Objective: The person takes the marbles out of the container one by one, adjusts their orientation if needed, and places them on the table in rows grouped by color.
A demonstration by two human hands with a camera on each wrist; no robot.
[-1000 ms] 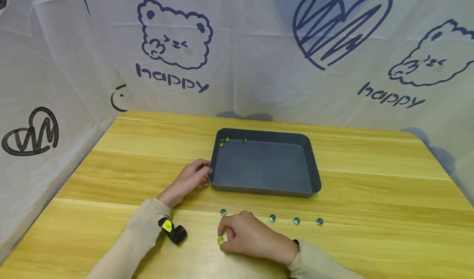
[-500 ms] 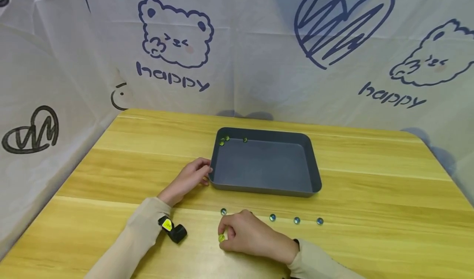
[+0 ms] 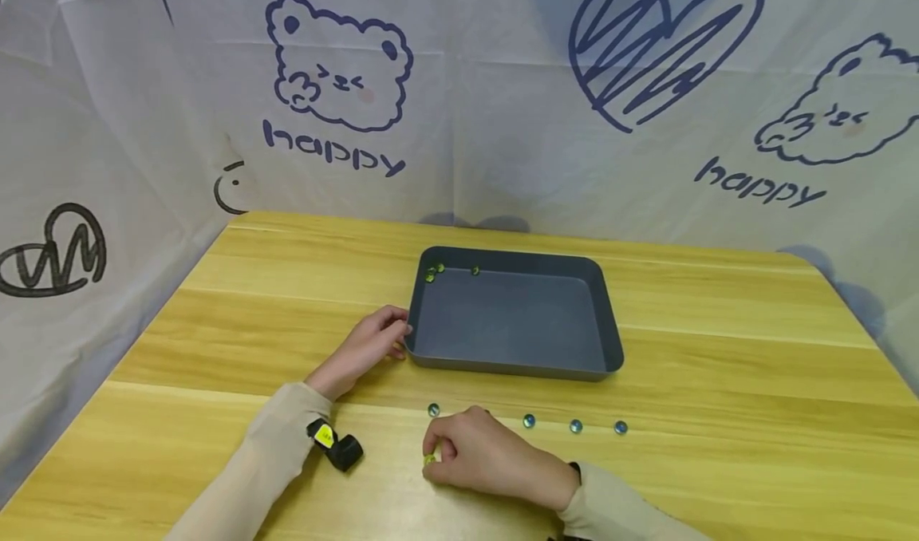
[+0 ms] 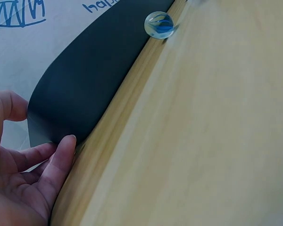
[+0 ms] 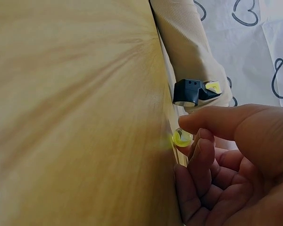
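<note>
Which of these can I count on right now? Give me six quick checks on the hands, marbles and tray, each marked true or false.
1. The right hand pinches a yellow marble. True.
2. The left hand touches the tray. True.
3. The right hand is inside the tray. False: it is on the tray's near side.
4. Blue marbles lie on the table. True.
5. The tray contains no marbles. False: yellow-green marbles lie near its far wall.
6. The left hand holds a blue marble. False: it is at the tray's left end.
</note>
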